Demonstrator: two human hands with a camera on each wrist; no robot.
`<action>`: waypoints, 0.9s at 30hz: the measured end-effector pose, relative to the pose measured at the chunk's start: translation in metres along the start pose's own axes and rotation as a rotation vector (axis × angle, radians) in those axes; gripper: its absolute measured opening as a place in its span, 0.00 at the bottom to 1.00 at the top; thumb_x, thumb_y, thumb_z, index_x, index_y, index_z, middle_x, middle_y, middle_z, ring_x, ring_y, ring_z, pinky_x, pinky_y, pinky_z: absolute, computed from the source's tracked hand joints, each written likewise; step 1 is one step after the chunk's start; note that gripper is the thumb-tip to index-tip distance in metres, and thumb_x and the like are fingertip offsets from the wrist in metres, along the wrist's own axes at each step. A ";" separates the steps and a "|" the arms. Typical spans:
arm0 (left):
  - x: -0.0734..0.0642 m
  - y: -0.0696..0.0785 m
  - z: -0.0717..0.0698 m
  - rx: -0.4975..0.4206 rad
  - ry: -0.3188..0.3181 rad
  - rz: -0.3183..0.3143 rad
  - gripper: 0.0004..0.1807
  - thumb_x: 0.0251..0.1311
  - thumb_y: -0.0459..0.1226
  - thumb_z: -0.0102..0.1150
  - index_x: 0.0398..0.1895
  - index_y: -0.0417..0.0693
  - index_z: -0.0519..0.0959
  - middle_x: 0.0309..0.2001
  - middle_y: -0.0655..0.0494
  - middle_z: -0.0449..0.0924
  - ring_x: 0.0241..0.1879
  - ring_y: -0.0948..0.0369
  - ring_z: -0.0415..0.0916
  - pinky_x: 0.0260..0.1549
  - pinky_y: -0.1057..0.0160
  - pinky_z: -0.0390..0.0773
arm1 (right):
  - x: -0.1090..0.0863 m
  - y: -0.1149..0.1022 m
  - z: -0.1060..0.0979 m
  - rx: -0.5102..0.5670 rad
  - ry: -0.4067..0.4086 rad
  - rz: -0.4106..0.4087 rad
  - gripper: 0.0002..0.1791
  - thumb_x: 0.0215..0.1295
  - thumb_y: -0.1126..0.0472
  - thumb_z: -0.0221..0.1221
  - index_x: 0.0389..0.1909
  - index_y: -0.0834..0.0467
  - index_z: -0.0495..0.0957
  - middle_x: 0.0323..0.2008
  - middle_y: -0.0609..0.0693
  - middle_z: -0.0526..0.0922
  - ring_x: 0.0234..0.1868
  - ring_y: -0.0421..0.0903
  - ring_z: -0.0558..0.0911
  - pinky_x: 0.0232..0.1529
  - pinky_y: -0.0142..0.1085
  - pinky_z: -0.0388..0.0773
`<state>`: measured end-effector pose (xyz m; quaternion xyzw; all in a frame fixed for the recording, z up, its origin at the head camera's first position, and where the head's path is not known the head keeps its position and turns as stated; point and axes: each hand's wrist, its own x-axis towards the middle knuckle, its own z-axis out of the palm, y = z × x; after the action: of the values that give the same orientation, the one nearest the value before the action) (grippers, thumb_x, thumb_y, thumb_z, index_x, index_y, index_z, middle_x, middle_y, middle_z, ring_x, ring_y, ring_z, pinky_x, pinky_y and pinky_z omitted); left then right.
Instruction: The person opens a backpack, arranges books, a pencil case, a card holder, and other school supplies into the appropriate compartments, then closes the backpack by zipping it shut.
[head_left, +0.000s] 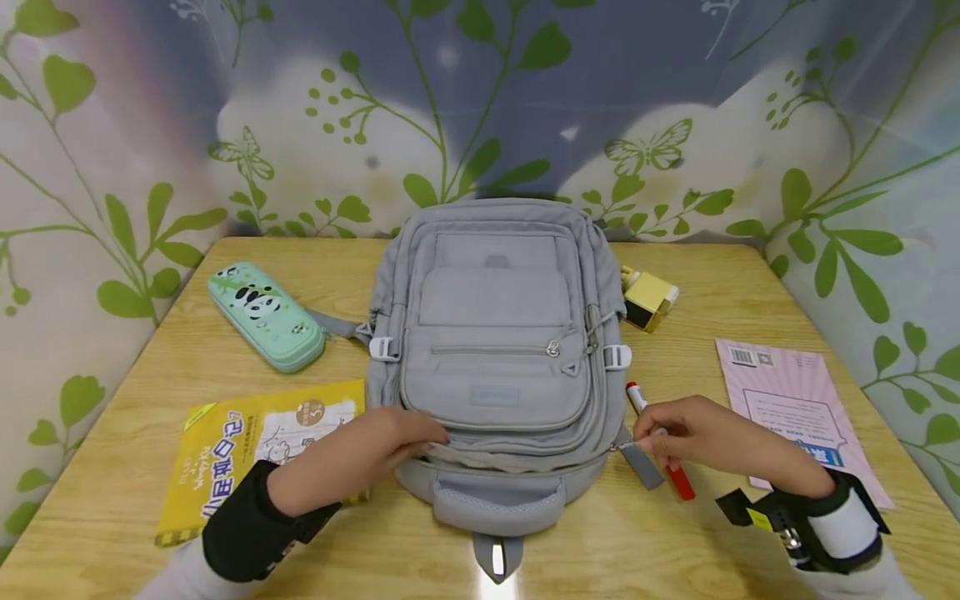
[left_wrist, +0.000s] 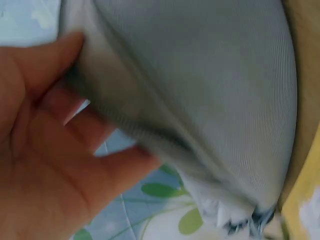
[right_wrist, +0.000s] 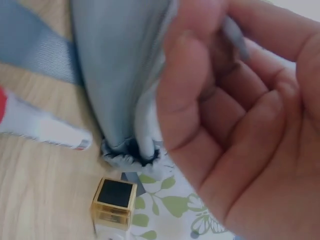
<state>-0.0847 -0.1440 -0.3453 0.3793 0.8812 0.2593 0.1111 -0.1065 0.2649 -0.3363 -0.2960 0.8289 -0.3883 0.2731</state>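
Observation:
A grey backpack (head_left: 495, 292) lies on its back, its top handle (head_left: 498, 504) toward me. The main zipper along its near edge is partly undone. My left hand (head_left: 367, 446) pinches the fabric edge of that opening between thumb and fingers; in the left wrist view the edge (left_wrist: 135, 107) is lifted by the left hand (left_wrist: 65, 135). At the bag's near right corner my right hand (head_left: 697, 433) pinches the zipper pull, whose grey end (right_wrist: 235, 37) shows between curled fingers in the right wrist view. A red and white marker (head_left: 680, 482) lies partly hidden behind the right hand.
A mint panda pencil case (head_left: 262, 317) lies at the far left, above a yellow book (head_left: 217, 450) partly under the left forearm. A small yellow and black box-shaped object (head_left: 648, 298) stands right of the bag. A pink booklet (head_left: 795, 392) lies at the right edge.

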 end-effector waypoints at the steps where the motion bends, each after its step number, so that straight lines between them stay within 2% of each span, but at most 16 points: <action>1: -0.001 0.002 0.001 -0.006 0.034 0.002 0.12 0.66 0.34 0.50 0.49 0.50 0.79 0.49 0.58 0.81 0.49 0.62 0.78 0.50 0.65 0.76 | 0.000 0.000 0.001 -0.026 0.014 -0.001 0.10 0.68 0.58 0.52 0.38 0.61 0.76 0.21 0.53 0.76 0.20 0.39 0.72 0.20 0.32 0.70; 6: -0.004 0.005 0.003 0.003 0.227 0.006 0.13 0.65 0.32 0.50 0.49 0.52 0.79 0.46 0.59 0.81 0.46 0.62 0.77 0.47 0.63 0.76 | 0.002 0.003 0.001 -0.165 0.069 -0.024 0.08 0.67 0.57 0.53 0.33 0.57 0.76 0.20 0.46 0.74 0.19 0.33 0.68 0.20 0.29 0.67; 9: -0.006 0.005 0.004 0.017 0.292 0.006 0.13 0.64 0.30 0.52 0.48 0.52 0.79 0.45 0.60 0.80 0.45 0.63 0.76 0.46 0.64 0.76 | 0.005 0.008 -0.002 -0.253 0.105 -0.018 0.07 0.67 0.57 0.53 0.31 0.55 0.75 0.20 0.44 0.74 0.19 0.30 0.66 0.20 0.27 0.66; 12: -0.006 0.005 0.005 0.005 0.327 0.009 0.13 0.63 0.30 0.53 0.47 0.52 0.79 0.44 0.60 0.80 0.45 0.63 0.76 0.46 0.65 0.76 | 0.008 0.014 -0.010 -0.330 0.147 0.023 0.07 0.66 0.57 0.54 0.29 0.54 0.75 0.21 0.44 0.75 0.19 0.30 0.64 0.20 0.27 0.65; 16: -0.008 0.004 0.004 -0.042 0.363 0.014 0.13 0.62 0.30 0.54 0.47 0.52 0.79 0.45 0.60 0.81 0.47 0.62 0.76 0.47 0.64 0.76 | 0.016 0.026 -0.027 -0.429 0.193 0.099 0.06 0.65 0.60 0.55 0.30 0.55 0.76 0.25 0.45 0.76 0.23 0.33 0.67 0.25 0.29 0.65; 19: -0.009 0.003 0.003 -0.066 0.389 0.024 0.14 0.62 0.29 0.53 0.47 0.52 0.80 0.46 0.60 0.81 0.48 0.62 0.76 0.47 0.64 0.76 | 0.026 0.039 -0.040 -0.526 0.242 0.151 0.05 0.64 0.63 0.57 0.29 0.57 0.77 0.28 0.47 0.78 0.28 0.37 0.72 0.29 0.32 0.69; 22: -0.010 0.001 0.002 -0.083 0.412 0.046 0.14 0.62 0.29 0.53 0.47 0.52 0.79 0.46 0.59 0.81 0.47 0.62 0.76 0.46 0.65 0.77 | 0.041 0.051 -0.048 -0.594 0.306 0.219 0.05 0.64 0.64 0.57 0.30 0.60 0.79 0.30 0.51 0.79 0.28 0.42 0.75 0.28 0.35 0.71; 25: -0.010 0.000 0.000 -0.108 0.430 0.049 0.14 0.63 0.29 0.52 0.47 0.53 0.79 0.46 0.60 0.81 0.46 0.64 0.77 0.43 0.66 0.77 | 0.055 0.062 -0.052 -0.607 0.345 0.270 0.07 0.65 0.63 0.56 0.31 0.61 0.80 0.30 0.54 0.80 0.26 0.43 0.74 0.26 0.36 0.69; 27: -0.010 -0.001 -0.001 -0.115 0.434 0.038 0.13 0.64 0.30 0.51 0.47 0.54 0.79 0.45 0.60 0.81 0.45 0.65 0.77 0.42 0.67 0.78 | 0.062 0.067 -0.053 -0.594 0.344 0.262 0.08 0.66 0.63 0.55 0.32 0.62 0.80 0.30 0.55 0.81 0.27 0.44 0.75 0.27 0.37 0.70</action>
<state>-0.0788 -0.1521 -0.3446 0.3241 0.8609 0.3869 -0.0646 -0.2032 0.2813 -0.3752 -0.1839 0.9702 -0.1365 0.0793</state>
